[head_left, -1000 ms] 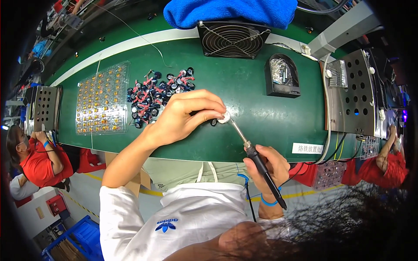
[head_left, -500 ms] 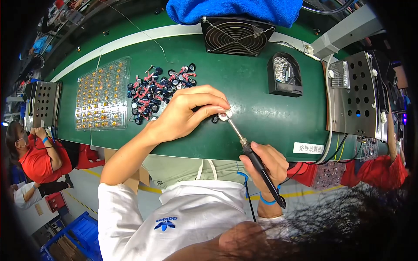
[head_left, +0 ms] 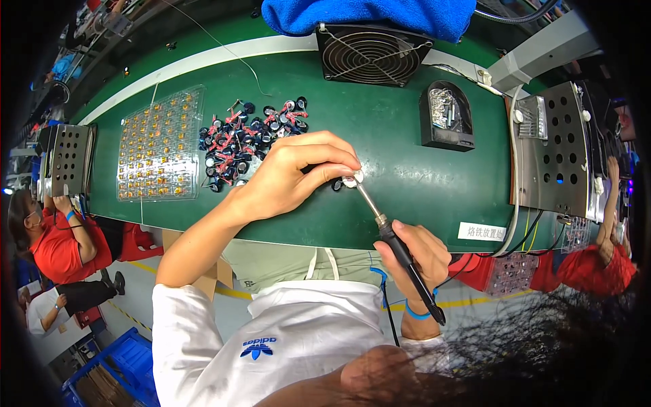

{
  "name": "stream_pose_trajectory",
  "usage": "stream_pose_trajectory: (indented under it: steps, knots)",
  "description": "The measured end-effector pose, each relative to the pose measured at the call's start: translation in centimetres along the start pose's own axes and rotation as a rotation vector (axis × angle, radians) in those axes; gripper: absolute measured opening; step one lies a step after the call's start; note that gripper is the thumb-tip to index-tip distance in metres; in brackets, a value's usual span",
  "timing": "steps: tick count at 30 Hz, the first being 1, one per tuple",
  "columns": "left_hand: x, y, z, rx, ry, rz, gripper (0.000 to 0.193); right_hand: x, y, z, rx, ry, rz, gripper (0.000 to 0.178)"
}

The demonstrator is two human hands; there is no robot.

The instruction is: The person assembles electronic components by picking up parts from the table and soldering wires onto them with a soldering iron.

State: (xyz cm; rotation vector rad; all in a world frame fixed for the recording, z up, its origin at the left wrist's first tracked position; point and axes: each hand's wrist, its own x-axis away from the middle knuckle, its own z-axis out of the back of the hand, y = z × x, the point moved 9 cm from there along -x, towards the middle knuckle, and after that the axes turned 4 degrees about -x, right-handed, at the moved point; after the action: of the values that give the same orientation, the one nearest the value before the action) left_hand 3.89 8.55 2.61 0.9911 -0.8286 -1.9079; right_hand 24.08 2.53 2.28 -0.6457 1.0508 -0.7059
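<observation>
My right hand (head_left: pixel 422 261) is closed round the black handle of a soldering iron (head_left: pixel 400 254), whose metal tip points up and left. That tip meets a small round white-faced part (head_left: pixel 350 181) on the green bench. My left hand (head_left: pixel 298 169) is closed in a pinch at the same spot; its fingertips touch or hold something there, too small to make out. One dark round piece (head_left: pixel 337 184) lies just beside the white part. Left of my left hand spreads a heap of small round dark components with red wires (head_left: pixel 247 139).
A clear plastic tray (head_left: pixel 163 146) with rows of small orange parts lies at the left. A black fan (head_left: pixel 373 55) and blue cloth (head_left: pixel 369 15) are at the back. A black holder (head_left: pixel 445 117) and perforated metal box (head_left: pixel 557 142) stand right. Other people in red sit at both sides.
My hands and the iron hold nearly the same pose. The whole view has shifted very slightly. At the lower left, a background person has changed position.
</observation>
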Motion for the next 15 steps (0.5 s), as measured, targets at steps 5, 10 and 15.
stream_pose_trajectory:
  steps: [5,10,15]
  knots:
    - [-0.1,-0.3,0.1,-0.006,0.002,0.008,0.010,-0.1,0.2,-0.2,-0.004,-0.003,-0.012,0.041]
    - [0.0,-0.2,0.1,-0.005,0.007,0.009,0.011,0.0,0.1,0.0,-0.007,0.036,0.013,0.040]
    - [-0.1,-0.1,0.1,-0.012,0.010,0.006,0.011,0.4,0.4,0.5,-0.030,0.046,-0.033,0.040]
